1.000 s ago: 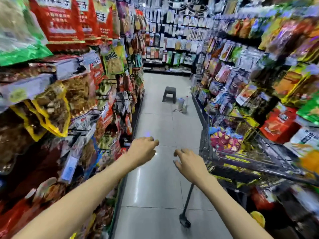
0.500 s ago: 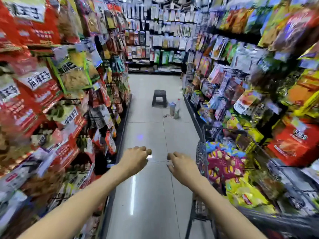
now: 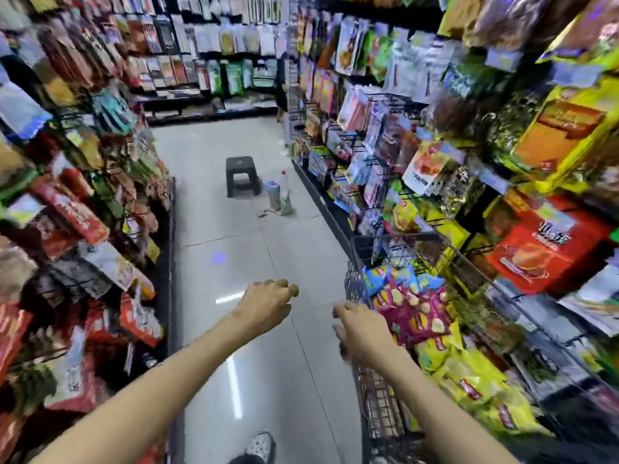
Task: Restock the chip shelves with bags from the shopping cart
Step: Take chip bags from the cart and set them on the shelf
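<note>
Your right hand point(image 3: 363, 329) hung at the cart point(image 3: 355, 249) rim, fingers loosely curled, empty, bags point(image 3: 412, 313) just beyond them. Your left hand point(image 3: 264, 304) hovered mid-aisle, loosely curled, empty. Labels were too blurred to read.

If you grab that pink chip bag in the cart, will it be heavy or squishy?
Probably light: the pink chip bag looks puffed and rests on top of the yellow bags. Its glossy film likely feels crinkly and a bit slippery. Squeezing hard might crush the chips.

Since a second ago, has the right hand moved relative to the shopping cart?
Yes. The right hand, earlier left of and clear of the shopping cart, now sits at the cart's near left edge beside the chip bags.
</note>
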`<state>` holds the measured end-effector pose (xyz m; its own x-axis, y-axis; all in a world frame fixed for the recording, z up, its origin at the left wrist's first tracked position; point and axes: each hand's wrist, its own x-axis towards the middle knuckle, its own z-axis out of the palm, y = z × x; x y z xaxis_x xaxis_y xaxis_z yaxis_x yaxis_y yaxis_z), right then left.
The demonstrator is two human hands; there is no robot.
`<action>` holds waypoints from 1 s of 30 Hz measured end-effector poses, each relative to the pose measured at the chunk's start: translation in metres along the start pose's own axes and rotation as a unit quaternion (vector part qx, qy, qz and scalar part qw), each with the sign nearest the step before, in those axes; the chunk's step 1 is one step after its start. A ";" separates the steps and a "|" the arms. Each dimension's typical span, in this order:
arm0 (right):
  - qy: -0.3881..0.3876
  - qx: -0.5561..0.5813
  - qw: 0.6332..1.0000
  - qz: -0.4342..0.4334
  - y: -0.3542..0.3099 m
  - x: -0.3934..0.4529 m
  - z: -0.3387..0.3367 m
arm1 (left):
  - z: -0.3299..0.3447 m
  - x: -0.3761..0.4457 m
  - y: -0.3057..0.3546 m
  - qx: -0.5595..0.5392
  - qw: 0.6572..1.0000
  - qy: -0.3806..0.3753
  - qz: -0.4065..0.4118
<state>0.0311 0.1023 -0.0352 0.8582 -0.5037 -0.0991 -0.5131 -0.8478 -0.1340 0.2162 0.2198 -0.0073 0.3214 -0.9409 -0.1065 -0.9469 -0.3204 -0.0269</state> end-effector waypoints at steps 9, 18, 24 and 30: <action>-0.001 0.030 0.984 0.175 0.045 0.085 0.004 | 0.003 0.153 -0.011 -0.036 0.986 -0.039 0.159; -0.045 0.085 0.919 0.382 0.114 0.027 0.039 | 0.046 0.244 0.073 -0.051 0.945 -0.108 0.304; -0.052 0.122 0.874 0.468 0.171 0.000 0.061 | 0.073 0.294 0.160 -0.030 0.908 -0.134 0.396; -0.084 0.142 0.839 0.518 0.211 -0.025 0.086 | 0.098 0.326 0.219 0.019 0.876 -0.187 0.444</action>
<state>-0.1002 -0.0496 -0.1460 -0.0536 -0.8953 -0.4422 -0.9862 0.1170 -0.1173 0.1128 -0.1463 -0.1453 -0.5603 -0.7136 -0.4205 -0.8243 0.5303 0.1984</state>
